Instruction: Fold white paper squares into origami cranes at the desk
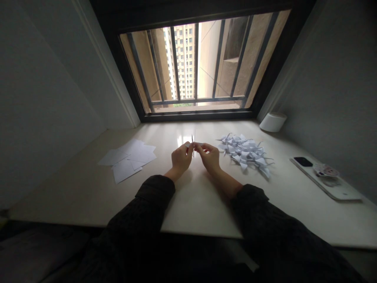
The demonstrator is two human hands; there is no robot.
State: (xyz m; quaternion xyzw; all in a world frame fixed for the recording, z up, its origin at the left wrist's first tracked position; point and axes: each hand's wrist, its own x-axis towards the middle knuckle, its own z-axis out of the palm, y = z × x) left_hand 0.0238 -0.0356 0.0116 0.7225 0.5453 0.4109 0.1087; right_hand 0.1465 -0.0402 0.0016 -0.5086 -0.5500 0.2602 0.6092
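My left hand (182, 158) and my right hand (210, 158) meet above the middle of the white sill. Their fingers pinch a small folded paper (192, 138) between them. A thin point of it stands up above the fingertips, and a pale flap shows at each side; the rest is hidden by my fingers. To the right of my right hand lies a heap of folded paper cranes (246, 151), white and pointed. Left of my left hand, flat white paper sheets (129, 157) lie loosely overlapped.
A phone (326, 181) in a pale case with a round grip lies at the right. A white cup-like object (273, 122) is in the far right corner. The dark-framed window (197, 116) with bars stands behind; the sill's front edge (203, 234) is near my body.
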